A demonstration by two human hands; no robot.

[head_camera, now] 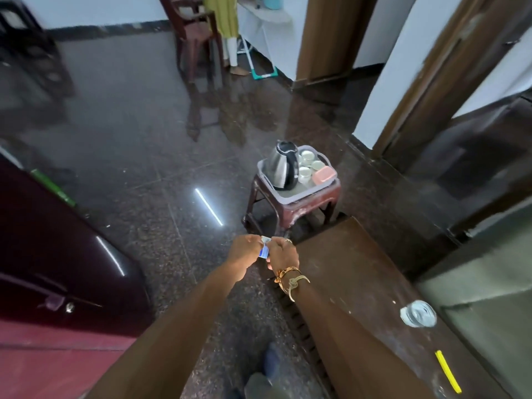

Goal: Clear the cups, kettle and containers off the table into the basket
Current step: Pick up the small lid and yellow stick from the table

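A grey basket stands on a low brown stool ahead of me. Inside it are a steel kettle with a black handle, several white cups and a pink lidded container. Closer to me, above the floor beside the brown table, my left hand and my right hand meet. Together they pinch a small white and blue packet between their fingers. A gold bracelet circles my right wrist.
On the table at the right lie a clear glass and a yellow stick. A dark maroon appliance fills the left. A chair and a standing person are at the far end of the glossy floor.
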